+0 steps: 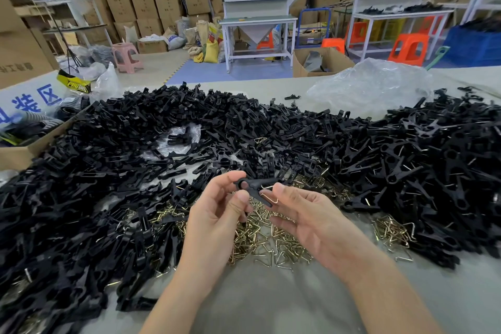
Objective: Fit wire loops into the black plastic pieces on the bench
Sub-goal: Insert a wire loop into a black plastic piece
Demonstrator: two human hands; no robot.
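Note:
My left hand point(217, 214) pinches the round end of a black plastic piece point(257, 184) between thumb and fingers, held above the bench. My right hand point(306, 214) pinches a brass-coloured wire loop point(271, 195) at the piece's forked end; the loop touches the piece. Under both hands lies a heap of loose wire loops point(260, 241). Black plastic pieces point(135, 144) are piled across the bench to the left, behind and right point(420, 165).
The grey bench point(271, 301) shows bare surface in front of my arms. A cardboard box point(29, 144) sits at the left edge, a crumpled clear plastic bag point(371, 87) at the back right. Workbenches, stools and stacked cartons stand beyond.

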